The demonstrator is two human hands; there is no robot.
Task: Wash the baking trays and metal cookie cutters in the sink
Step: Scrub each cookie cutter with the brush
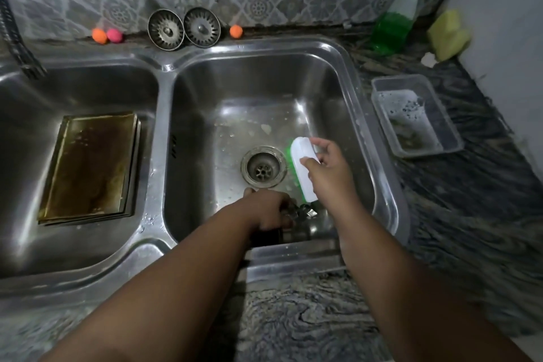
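Note:
In the right basin (338, 103) of the steel double sink, my left hand (266, 209) grips a small metal cookie cutter (305, 211) near the front wall. My right hand (329, 167) holds a white scrub brush (305, 167) with green bristles, its lower end touching the cutter. The open drain (263, 167) lies just behind my left hand. A stack of browned baking trays (88, 164) lies flat in the left basin (35, 132).
A clear plastic tub (415, 114) of soapy water stands on the marbled counter to the right. Behind it are a bottle of green dish soap (392, 29) and a yellow sponge (448, 34). Two sink strainers (183, 28) and small coloured balls (107, 35) line the back ledge. The faucet hose (17, 44) hangs at far left.

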